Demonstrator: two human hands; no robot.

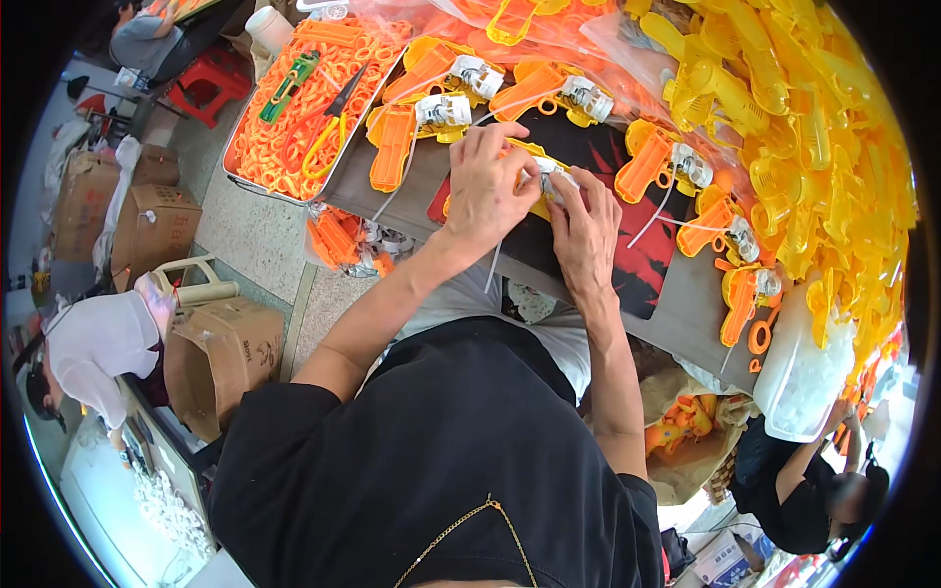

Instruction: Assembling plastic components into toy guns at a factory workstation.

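In front of me, over the dark mat (627, 265), both hands hold a yellow toy gun shell (534, 149) with a white mechanism (557, 183) in it. My left hand (488, 186) is closed round its left part, thumb and fingers bent. My right hand (586, 230) presses its fingers on the mechanism from the right. A thin white tube (493, 267) hangs below my left hand. The fingers hide much of the shell. Beyond my hands lie several yellow and orange toy gun halves with white mechanisms, one (395, 147) near my left hand, another (645, 162) to the right.
A metal tray (233, 147) of orange rings stands at left, bearing a green cutter (290, 86) and yellow-handled scissors (321, 149). Yellow shells (755, 88) are heaped at right, above a white tub (809, 377). Cardboard boxes (257, 338) stand on the floor. Other people (103, 333) work nearby.
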